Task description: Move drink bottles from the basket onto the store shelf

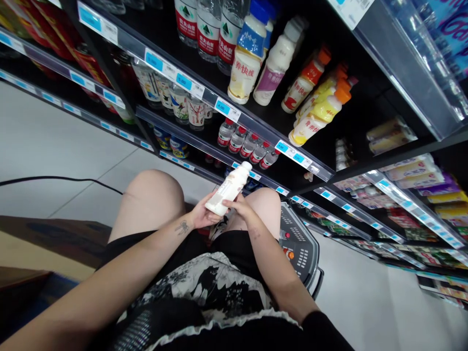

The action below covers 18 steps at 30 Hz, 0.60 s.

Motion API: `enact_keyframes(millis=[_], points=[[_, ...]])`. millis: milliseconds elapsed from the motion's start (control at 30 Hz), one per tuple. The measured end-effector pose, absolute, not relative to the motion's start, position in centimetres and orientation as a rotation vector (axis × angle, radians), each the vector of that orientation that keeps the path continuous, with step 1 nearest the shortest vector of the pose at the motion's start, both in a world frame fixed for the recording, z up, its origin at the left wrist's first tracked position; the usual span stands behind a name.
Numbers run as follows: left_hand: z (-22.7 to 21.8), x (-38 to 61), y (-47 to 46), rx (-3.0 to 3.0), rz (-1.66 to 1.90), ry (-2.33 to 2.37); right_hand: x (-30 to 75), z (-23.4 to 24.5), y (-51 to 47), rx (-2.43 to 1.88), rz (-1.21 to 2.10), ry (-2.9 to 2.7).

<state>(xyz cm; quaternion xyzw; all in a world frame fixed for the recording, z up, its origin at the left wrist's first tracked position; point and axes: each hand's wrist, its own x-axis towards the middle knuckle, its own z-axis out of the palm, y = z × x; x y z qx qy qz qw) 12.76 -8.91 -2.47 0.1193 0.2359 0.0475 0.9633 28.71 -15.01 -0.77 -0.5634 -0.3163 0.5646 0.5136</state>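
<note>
A white plastic drink bottle [227, 191] with a white cap lies tilted over my lap, its cap end pointing up toward the shelves. My left hand [204, 212] cups the bottom end of it from the left and below. On the other side, my right hand [239, 204] grips the lower body, with fingers laid across its side. Printing shows faintly on the bottle's label. The two hands rest between my bare knees, close in front of the lower shelves.
Black shelves with price strips [226, 111] stand ahead, holding water bottles [208, 34] and milk drink bottles [245, 63]. Small red-capped water bottles [250, 144] sit lower. A grey basket-like object [300, 243] stands at my right; a black cable [66, 179] crosses at left.
</note>
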Motion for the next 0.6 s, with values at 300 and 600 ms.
enact_keyframes(millis=[300, 600], points=[[-2.8, 12.7, -8.1, 1.359, 0.345, 1.188, 27.7, -0.5, -15.3, -1.906, 0.666, -0.918], [-2.9, 2.3, -0.6, 1.893, 0.019, 1.964, 26.6, -1.8, -15.8, -1.808, 0.512, -0.774]])
